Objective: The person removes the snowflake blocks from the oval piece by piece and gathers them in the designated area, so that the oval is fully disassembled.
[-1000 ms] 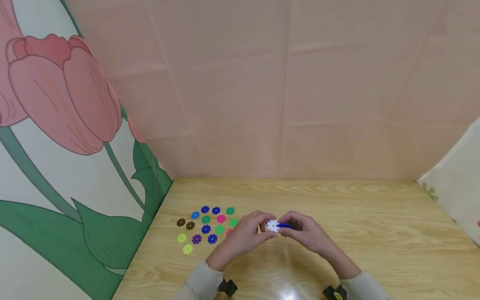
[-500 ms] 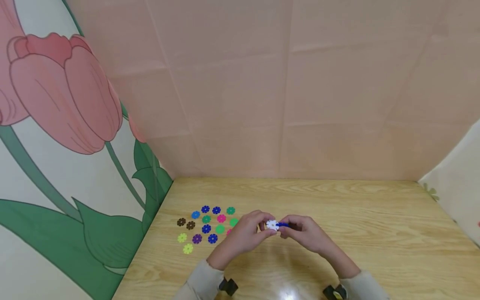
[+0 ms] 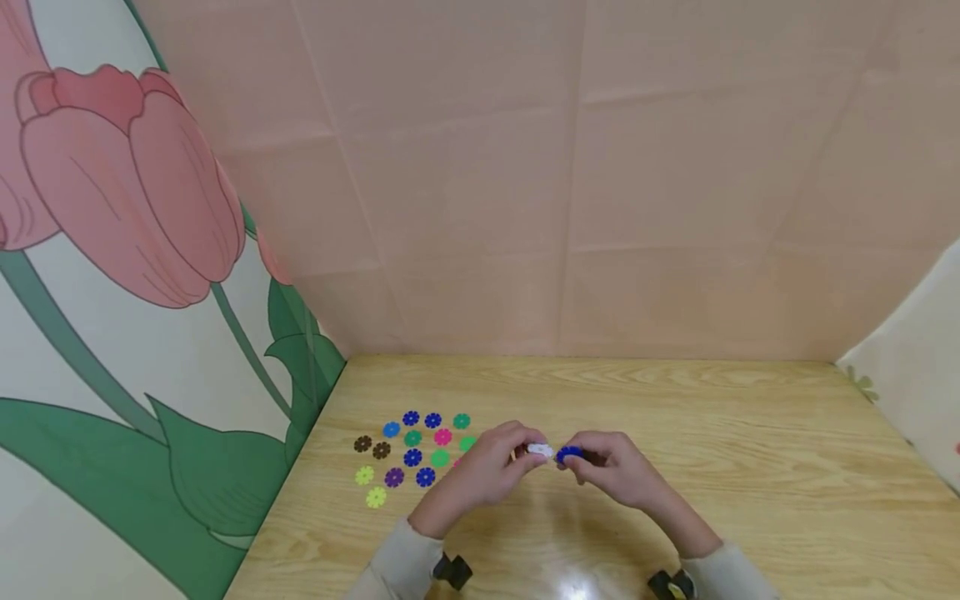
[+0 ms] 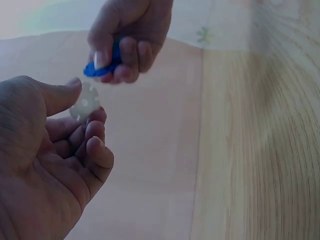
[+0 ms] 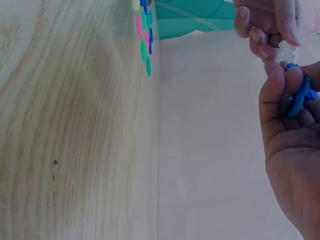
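Over the table, my left hand (image 3: 491, 467) pinches a white notched plastic disc (image 4: 85, 102) between thumb and fingers; its other fingers are loosely curled below. My right hand (image 3: 615, 468) pinches blue notched discs (image 4: 102, 69), which look slotted together at an angle; its fingers hide part of them. In the left wrist view a narrow gap separates white from blue. The head view has the white disc (image 3: 539, 450) tilted nearly edge-on, facing the blue piece (image 3: 569, 454). From the right wrist, a blue disc (image 5: 299, 98) appears edge-on among the fingers.
Several loose notched discs lie on the wooden table (image 3: 750, 467) left of the hands, among them a purple disc (image 3: 393, 477), a brown disc (image 3: 362, 444) and a yellow disc (image 3: 376, 497). A pink cloth (image 3: 465, 208) hangs behind the table.
The white disc has tilted from face-on to nearly edge-on. The blue piece has turned to show more of its face, and a small gap now stands between the two.
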Available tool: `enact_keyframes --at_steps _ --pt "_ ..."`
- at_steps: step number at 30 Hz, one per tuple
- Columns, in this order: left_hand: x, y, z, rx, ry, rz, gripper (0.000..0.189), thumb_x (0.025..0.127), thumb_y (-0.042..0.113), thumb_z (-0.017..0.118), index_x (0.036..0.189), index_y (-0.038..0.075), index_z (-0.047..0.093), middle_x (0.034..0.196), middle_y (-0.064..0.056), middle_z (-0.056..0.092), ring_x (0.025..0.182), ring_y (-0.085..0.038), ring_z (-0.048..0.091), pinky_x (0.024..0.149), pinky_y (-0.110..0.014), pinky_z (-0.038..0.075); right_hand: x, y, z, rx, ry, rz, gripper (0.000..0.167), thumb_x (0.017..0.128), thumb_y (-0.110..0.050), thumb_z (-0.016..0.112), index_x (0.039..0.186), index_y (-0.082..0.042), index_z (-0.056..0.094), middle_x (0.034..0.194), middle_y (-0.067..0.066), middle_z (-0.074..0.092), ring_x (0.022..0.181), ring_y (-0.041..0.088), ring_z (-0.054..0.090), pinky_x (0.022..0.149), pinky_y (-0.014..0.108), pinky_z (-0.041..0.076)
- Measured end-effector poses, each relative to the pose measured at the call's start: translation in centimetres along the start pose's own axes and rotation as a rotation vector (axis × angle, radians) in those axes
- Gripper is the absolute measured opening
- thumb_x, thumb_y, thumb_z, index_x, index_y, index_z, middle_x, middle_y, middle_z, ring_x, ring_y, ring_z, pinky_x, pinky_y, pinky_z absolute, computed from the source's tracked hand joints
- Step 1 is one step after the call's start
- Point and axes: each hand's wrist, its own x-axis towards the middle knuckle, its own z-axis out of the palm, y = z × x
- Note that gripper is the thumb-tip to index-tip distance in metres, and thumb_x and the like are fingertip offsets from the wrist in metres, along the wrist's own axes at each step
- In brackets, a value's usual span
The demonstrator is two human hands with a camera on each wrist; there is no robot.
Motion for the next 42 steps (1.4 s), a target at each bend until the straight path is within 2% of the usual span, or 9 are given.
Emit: enact_keyframes --at_steps 3,7,14,20,22,27,31,35,42 --pt "-0.4 -0.4 -0.3 -0.015 0.001 -0.028 0.025 0.102 0.033 0.061 0.121 0.017 0.067 0.095 0.013 0.057 0.082 0.000 0.052 0.067 -0.018 0.049 -0.1 -0.1 -0.1 -0.001 -0.017 0.007 0.018 0.098 0.006 0.059 0.099 -0.007 0.072 0.082 -0.001 0.067 0.064 0.014 0.061 0.054 0.027 0.053" --pt "-1.3 -1.2 -0.5 -0.018 -0.004 -0.067 0.030 0.100 0.034 0.065 0.123 0.016 0.067 0.095 0.013 0.057 0.082 -0.001 0.052 0.066 -0.019 0.048 -0.2 0.0 -0.1 -0.022 -0.002 0.073 0.019 0.102 0.000 0.056 0.103 -0.010 0.071 0.087 -0.004 0.067 0.068 0.014 0.062 0.058 0.027 0.053" --pt "-3.9 -3.9 -1.3 -0.013 -0.001 -0.177 0.033 0.097 0.032 0.069 0.127 0.018 0.067 0.094 0.013 0.059 0.084 -0.004 0.053 0.069 -0.021 0.048 -0.3 0.1 -0.8 -0.048 0.015 0.202 0.018 0.106 -0.011 0.052 0.113 -0.009 0.069 0.089 0.003 0.064 0.068 0.014 0.056 0.056 0.030 0.051" --pt "-6.3 -6.7 -2.6 -0.025 0.023 -0.238 0.035 0.097 0.030 0.069 0.127 0.011 0.067 0.091 0.009 0.059 0.082 -0.006 0.054 0.068 -0.023 0.048 -0.6 -0.1 -1.2 0.014 -0.019 0.353 0.034 0.103 -0.018 0.060 0.133 -0.001 0.059 0.121 0.019 0.064 0.102 0.009 0.064 0.076 0.028 0.056" --pt "-7.2 -7.6 -3.0 -0.022 0.033 -0.263 0.036 0.097 0.029 0.070 0.127 0.010 0.067 0.091 0.009 0.059 0.080 -0.007 0.054 0.067 -0.023 0.048 -0.6 0.0 -1.2 0.022 -0.024 0.361 0.039 0.102 -0.016 0.062 0.136 0.001 0.055 0.125 0.023 0.062 0.108 0.010 0.064 0.080 0.030 0.057" --pt "-9.2 -9.5 -3.7 0.012 0.038 -0.319 0.038 0.095 0.028 0.072 0.126 0.008 0.067 0.094 0.008 0.059 0.082 -0.008 0.054 0.069 -0.023 0.049 -0.7 0.4 -1.2 0.053 -0.031 0.300 0.036 0.102 -0.009 0.061 0.132 0.005 0.050 0.118 0.029 0.057 0.091 0.013 0.065 0.073 0.034 0.058" --pt "-10.5 -10.4 -4.0 0.008 0.024 -0.352 0.036 0.093 0.025 0.074 0.124 0.007 0.068 0.094 0.007 0.061 0.084 -0.008 0.055 0.071 -0.023 0.049 -0.6 0.5 -1.4 0.079 -0.057 0.274 0.031 0.101 -0.009 0.063 0.126 0.004 0.050 0.109 0.026 0.059 0.086 0.017 0.065 0.073 0.035 0.059" --pt "-11.4 -11.0 -3.9 -0.001 -0.002 -0.382 0.036 0.091 0.025 0.077 0.122 0.008 0.070 0.092 0.007 0.060 0.082 -0.009 0.053 0.070 -0.023 0.048 -0.5 0.1 -1.5 0.062 -0.083 0.309 0.029 0.101 -0.014 0.065 0.124 0.001 0.055 0.101 0.017 0.064 0.084 0.021 0.066 0.072 0.033 0.059" --pt "-12.1 -11.2 -3.7 -0.015 -0.071 -0.398 0.036 0.086 0.025 0.081 0.117 0.010 0.071 0.092 0.006 0.059 0.082 -0.010 0.053 0.069 -0.023 0.047 -0.6 -0.1 -1.5 0.041 -0.071 0.307 0.027 0.101 -0.013 0.064 0.123 0.001 0.058 0.099 0.015 0.064 0.082 0.016 0.065 0.070 0.032 0.058"
